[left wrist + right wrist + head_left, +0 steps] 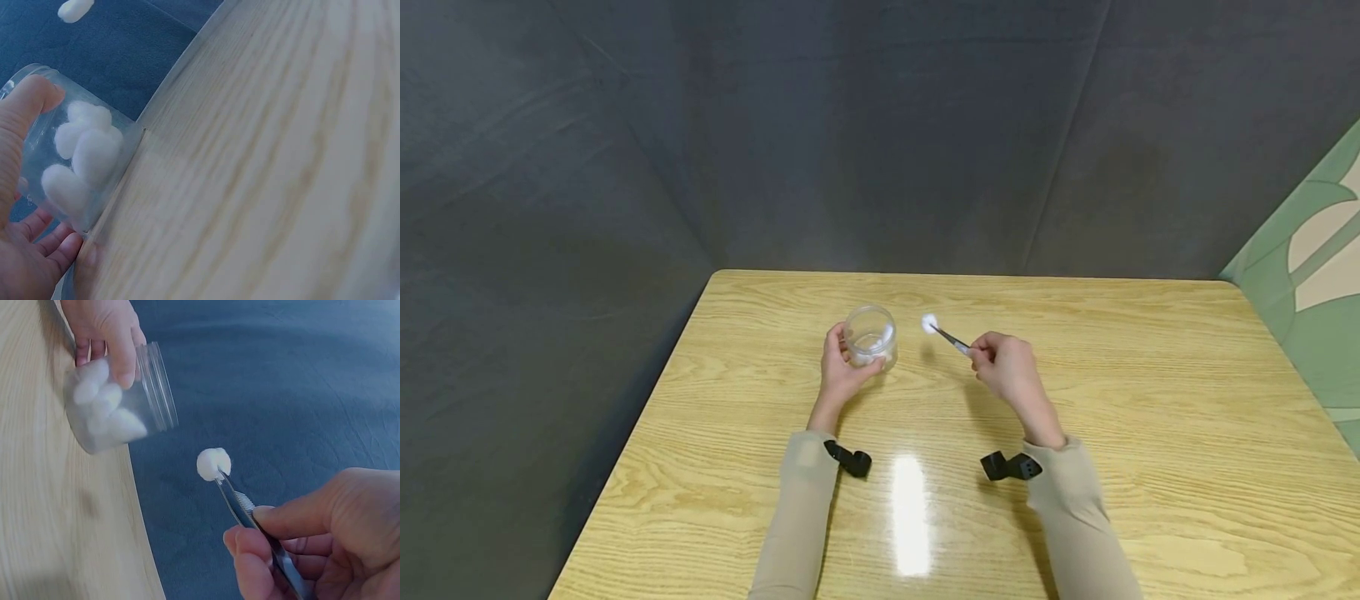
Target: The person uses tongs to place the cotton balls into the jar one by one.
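My left hand point(841, 372) grips a clear jar point(871, 333) without a lid, thumb on one side and fingers on the other. Several white cotton balls point(94, 153) lie inside, seen through the jar's wall in both wrist views. The jar stands on the table. In my right hand point(1011, 367) are metal tweezers point(240, 509), pinched between thumb and fingers. Their tips hold one cotton ball point(214, 464) in the air, to the right of the jar's mouth. That same ball shows at the top of the left wrist view.
The wooden table point(1150, 375) reaches to a dark cloth point(880, 150) hung behind it. At the far right is a green and beige leaf-patterned surface point(1315, 250). A black wrist camera point(847, 458) sits on the left sleeve, another point(1011, 467) on the right.
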`<state>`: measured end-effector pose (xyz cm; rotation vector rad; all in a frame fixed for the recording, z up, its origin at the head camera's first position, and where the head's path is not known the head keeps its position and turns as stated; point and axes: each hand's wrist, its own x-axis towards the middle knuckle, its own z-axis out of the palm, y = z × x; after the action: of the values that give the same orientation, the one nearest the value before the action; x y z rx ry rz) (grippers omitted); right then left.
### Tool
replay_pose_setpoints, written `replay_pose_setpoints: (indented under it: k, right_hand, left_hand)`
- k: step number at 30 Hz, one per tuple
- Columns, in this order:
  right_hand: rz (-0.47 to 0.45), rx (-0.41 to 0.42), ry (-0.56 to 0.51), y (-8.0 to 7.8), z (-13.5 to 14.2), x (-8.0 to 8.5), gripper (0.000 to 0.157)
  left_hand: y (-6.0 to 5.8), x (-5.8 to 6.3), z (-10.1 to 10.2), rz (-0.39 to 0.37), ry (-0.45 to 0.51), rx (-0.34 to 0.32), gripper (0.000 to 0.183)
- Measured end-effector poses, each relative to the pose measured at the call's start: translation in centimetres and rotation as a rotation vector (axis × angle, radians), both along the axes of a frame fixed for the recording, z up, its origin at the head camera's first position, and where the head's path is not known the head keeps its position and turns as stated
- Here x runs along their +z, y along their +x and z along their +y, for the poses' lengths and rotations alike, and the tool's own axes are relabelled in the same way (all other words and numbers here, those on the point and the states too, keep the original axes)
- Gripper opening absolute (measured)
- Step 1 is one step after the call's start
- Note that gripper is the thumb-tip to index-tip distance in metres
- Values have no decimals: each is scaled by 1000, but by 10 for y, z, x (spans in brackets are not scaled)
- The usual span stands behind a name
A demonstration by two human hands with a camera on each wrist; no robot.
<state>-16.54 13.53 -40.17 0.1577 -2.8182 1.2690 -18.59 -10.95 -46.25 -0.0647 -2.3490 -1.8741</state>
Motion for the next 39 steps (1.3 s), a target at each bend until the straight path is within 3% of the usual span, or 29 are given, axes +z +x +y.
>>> replay_pose_setpoints:
  k: [6,20,39]
  right_hand:
    - [-36,2,-13,0,-6,3,13]
    - [-28,34,-40,2,-21,5,11]
    - [74,86,-27,4,-40,4,9]
  left_hand:
    - [0,1,0,3,-1,-6,78]
    - [1,2,0,-11,-15,-6,79]
    - [1,-1,0,22,-2,-7,78]
